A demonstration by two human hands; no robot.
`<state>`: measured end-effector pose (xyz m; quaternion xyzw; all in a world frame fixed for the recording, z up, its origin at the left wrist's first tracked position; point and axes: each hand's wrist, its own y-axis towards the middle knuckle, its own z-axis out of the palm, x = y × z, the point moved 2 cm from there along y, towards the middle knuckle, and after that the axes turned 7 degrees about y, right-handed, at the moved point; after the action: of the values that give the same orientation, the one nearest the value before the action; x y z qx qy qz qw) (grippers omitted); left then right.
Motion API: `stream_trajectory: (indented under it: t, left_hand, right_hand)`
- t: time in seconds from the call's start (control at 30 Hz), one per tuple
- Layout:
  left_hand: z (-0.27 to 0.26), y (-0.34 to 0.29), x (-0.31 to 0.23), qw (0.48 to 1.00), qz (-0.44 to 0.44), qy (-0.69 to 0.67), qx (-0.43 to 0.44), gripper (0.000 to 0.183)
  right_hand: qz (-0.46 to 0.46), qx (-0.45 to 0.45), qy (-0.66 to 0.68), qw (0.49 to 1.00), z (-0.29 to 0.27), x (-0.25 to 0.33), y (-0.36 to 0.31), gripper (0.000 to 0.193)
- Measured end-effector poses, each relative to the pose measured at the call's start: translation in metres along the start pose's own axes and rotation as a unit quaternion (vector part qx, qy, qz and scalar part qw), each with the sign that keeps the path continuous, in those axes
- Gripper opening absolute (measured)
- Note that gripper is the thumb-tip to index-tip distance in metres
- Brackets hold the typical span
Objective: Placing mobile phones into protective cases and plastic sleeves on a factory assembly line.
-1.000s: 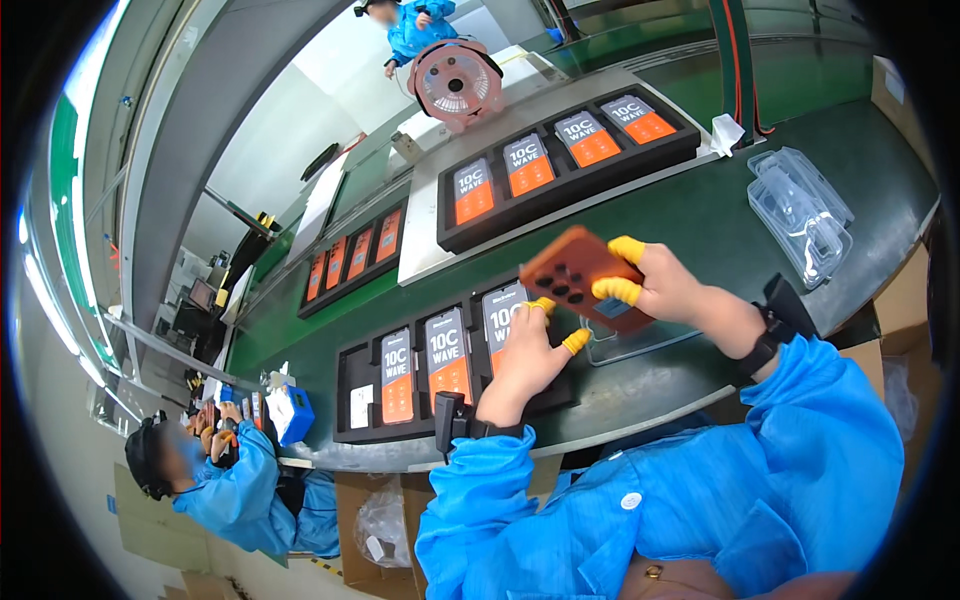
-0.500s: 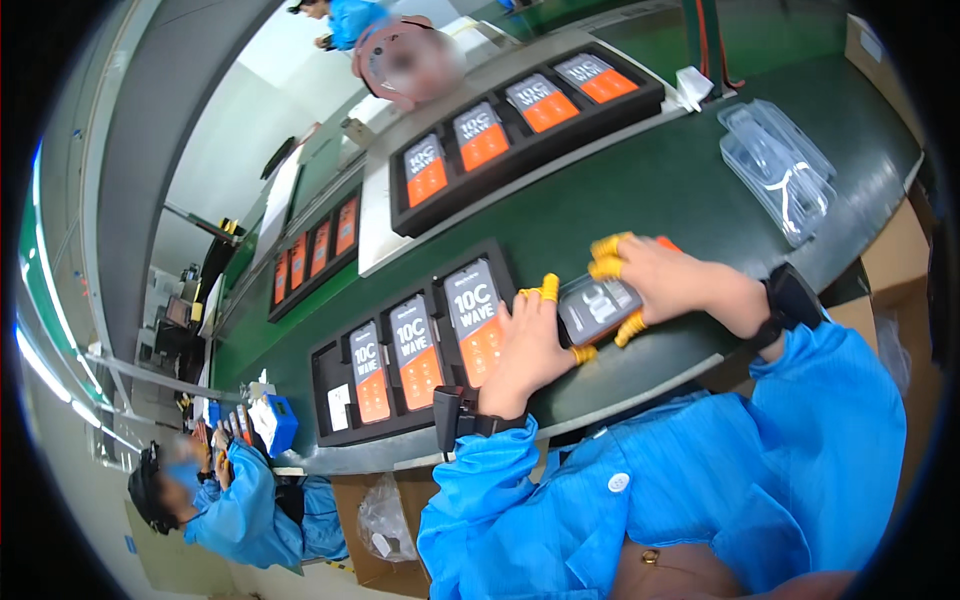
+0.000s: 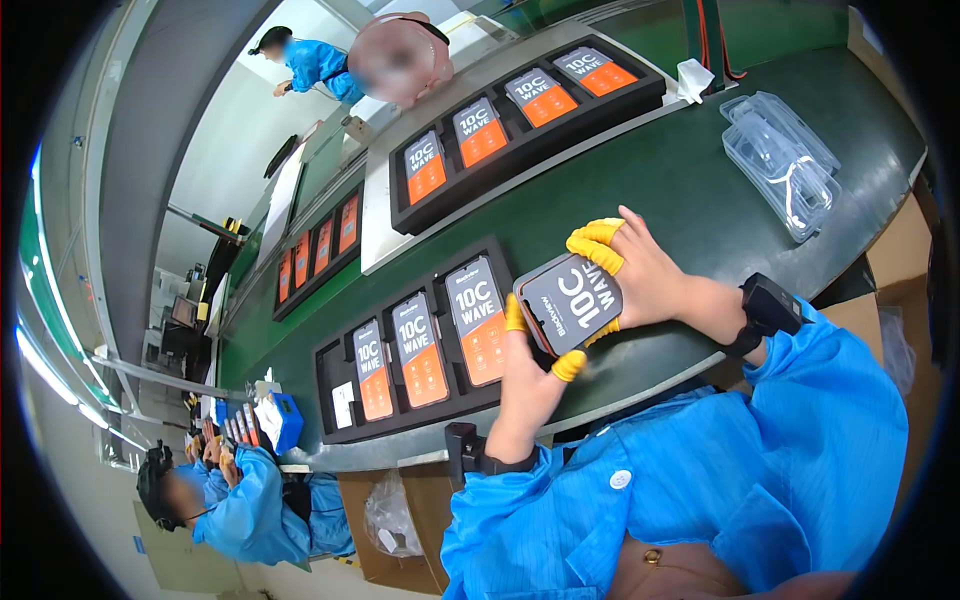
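Note:
Both my hands hold a phone [image 3: 572, 302] with a grey printed film on its screen, face up over the green belt. My left hand [image 3: 528, 375] grips its near left edge with yellow finger cots. From the right side, my right hand [image 3: 640, 270] clasps the phone, also in yellow finger cots. Just left of the phone lies a black tray [image 3: 335, 360] holding three phones with grey and orange screen films; its right end slot sits under the held phone.
A second black tray [image 3: 520, 150] of phones lies farther along the belt, a third [image 3: 315, 255] beyond it. Clear plastic trays [image 3: 785, 165] are stacked at the right. Cardboard boxes [image 3: 890, 260] stand by the belt edge. One person in blue sits at lower left, others work at the far end.
The phone was held raised with its brown back showing; it has been turned screen up and brought down toward the near tray's right end. The view has also shifted.

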<state>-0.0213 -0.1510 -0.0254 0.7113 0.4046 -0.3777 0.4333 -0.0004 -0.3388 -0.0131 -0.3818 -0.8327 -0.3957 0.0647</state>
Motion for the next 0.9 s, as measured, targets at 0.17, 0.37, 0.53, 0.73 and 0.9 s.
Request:
stream_trajectory:
  t: [0.17, 0.37, 0.53, 0.73, 0.9]
  left_hand:
    - [0.012, -0.009, -0.015, 0.998, -0.054, -0.004, -0.03, 0.042]
    - [0.011, -0.006, -0.015, 0.994, -0.017, 0.082, -0.072, 0.029]
    - [0.011, -0.002, -0.028, 0.979, 0.013, 0.196, -0.06, 0.03]
    - [0.012, -0.002, -0.022, 0.961, 0.065, 0.257, -0.074, 0.033]
    - [0.008, -0.001, -0.029, 0.972, 0.016, 0.204, -0.114, 0.035]
  right_hand:
    - [-0.005, -0.075, -0.01, 0.997, 0.004, 0.006, -0.003, 0.09]
    - [-0.073, -0.049, 0.075, 0.993, -0.014, 0.008, 0.008, 0.085]
    - [-0.126, -0.091, 0.137, 0.978, -0.014, 0.02, 0.035, 0.049]
    - [-0.071, -0.009, 0.151, 0.986, -0.033, 0.01, 0.038, 0.054]
    - [0.072, 0.153, 0.154, 0.974, -0.023, -0.026, 0.028, 0.048]
